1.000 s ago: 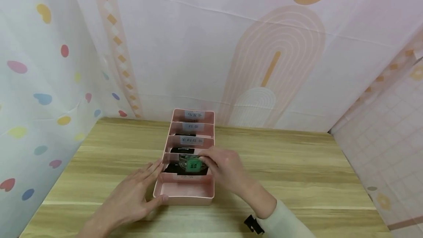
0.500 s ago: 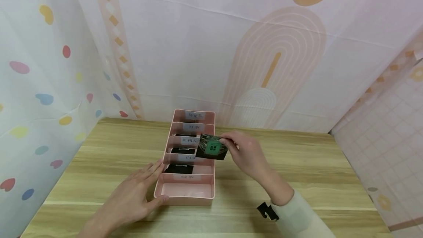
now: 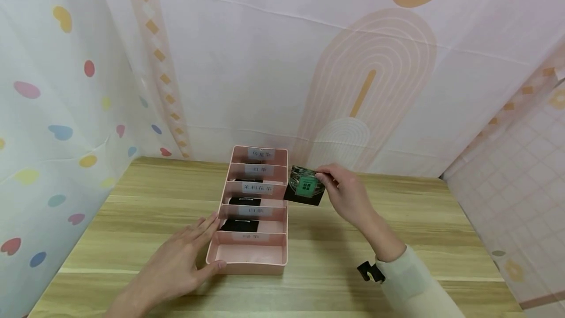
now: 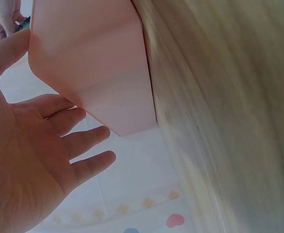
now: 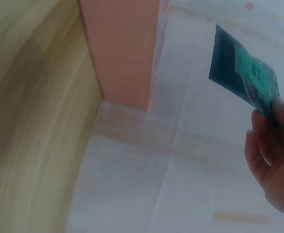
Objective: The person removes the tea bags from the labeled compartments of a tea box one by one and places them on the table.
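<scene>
Between thumb and fingers my right hand [image 3: 350, 195] pinches a black tea bag packet [image 3: 306, 185] by its upper right corner. It has a green label and hangs in the air just right of a pink divided box [image 3: 253, 269]. The right wrist view shows the same packet [image 5: 244, 68] held clear of the box side. My left hand [image 3: 176, 259] rests against the box's left side, fingers straight, thumb at the front corner. In the left wrist view, the left hand's fingers [image 4: 84, 141] are spread along the box wall [image 4: 98, 73].
Paper labels mark the box's compartments. Black packets [image 3: 240, 225] lie in several of them; the front compartment [image 3: 247, 254] holds none. The box stands on a wooden table [image 3: 397, 229], near a patterned cloth backdrop [image 3: 247, 63].
My right hand has lifted the tea bag packet out of the second compartment from the front and carried it up and to the right. The left hand has stayed on the box.
</scene>
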`<state>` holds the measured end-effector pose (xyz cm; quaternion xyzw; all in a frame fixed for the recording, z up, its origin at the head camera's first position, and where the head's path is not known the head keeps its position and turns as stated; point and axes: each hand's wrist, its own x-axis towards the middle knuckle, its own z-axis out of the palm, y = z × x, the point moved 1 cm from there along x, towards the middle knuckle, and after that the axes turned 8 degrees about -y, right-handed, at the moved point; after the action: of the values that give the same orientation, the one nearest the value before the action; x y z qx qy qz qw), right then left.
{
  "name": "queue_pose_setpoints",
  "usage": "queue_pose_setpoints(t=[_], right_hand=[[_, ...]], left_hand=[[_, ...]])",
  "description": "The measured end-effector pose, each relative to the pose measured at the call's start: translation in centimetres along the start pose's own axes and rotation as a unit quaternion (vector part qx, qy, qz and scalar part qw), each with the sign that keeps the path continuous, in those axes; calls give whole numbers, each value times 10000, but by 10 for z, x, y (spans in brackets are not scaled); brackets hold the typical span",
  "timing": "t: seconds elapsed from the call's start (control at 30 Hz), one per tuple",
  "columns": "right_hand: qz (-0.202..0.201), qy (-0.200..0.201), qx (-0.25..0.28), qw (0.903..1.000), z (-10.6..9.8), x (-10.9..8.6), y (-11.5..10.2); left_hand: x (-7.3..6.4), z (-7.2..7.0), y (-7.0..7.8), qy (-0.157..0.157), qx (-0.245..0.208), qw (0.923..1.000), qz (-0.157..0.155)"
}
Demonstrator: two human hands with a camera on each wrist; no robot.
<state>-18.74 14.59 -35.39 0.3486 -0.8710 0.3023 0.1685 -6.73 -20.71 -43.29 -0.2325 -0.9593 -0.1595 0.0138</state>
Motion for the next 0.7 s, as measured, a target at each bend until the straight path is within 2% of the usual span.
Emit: queue_pose_setpoints(t=[0.3,0.53,0.7], right_hand=[[550,-146,210,9982,3,-6,27],[898,-424,393,9943,12,-10,47],[1114,-775,518,9894,22,-14,60]], left_hand=[[-1,0,1,48,-1,10000,35],[-1,0,1,68,-23,10000,30],[-1,0,1,63,-14,10000,34]])
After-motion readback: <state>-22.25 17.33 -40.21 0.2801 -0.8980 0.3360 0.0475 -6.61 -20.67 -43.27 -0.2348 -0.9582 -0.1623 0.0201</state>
